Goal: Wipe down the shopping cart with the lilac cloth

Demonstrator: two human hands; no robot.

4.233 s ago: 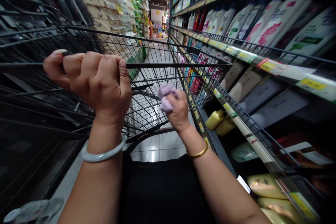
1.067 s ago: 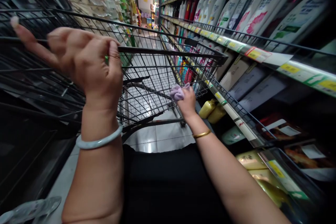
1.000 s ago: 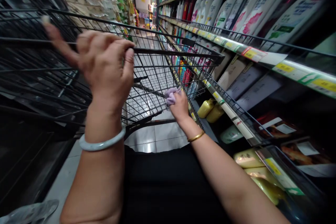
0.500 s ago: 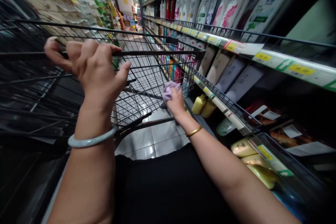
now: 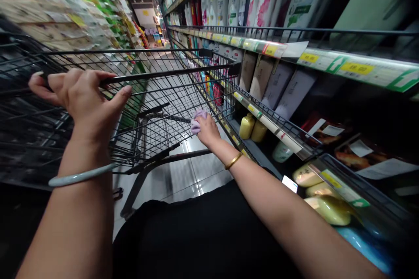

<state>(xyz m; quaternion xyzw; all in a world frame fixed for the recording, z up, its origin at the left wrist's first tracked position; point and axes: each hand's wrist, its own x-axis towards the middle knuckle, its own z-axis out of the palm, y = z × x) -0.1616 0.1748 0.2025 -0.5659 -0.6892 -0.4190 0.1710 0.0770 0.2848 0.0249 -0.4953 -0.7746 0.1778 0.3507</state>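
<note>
A black wire shopping cart [image 5: 183, 91] stands in a shop aisle in front of me. My left hand [image 5: 81, 98] is wrapped over its top rim bar at the near left, fingers curled round the bar. My right hand [image 5: 206, 130] is closed on a crumpled lilac cloth [image 5: 196, 123] and presses it against the cart's lower right wire side. A pale bangle sits on my left wrist and a gold one on my right.
Shelves [image 5: 294, 50] of shampoo and lotion bottles with yellow price tags run close along the right. Yellow bottles [image 5: 250, 127] stand on a low shelf beside the cart. Stacked packaged goods [image 5: 65, 13] line the left. Shiny tiled floor [image 5: 193, 174] lies under the cart.
My left hand lifted off the rim with fingers loosened, then settled on the bar again further left. My right hand with the cloth has slid lower along the cart's side. The view swung right.
</note>
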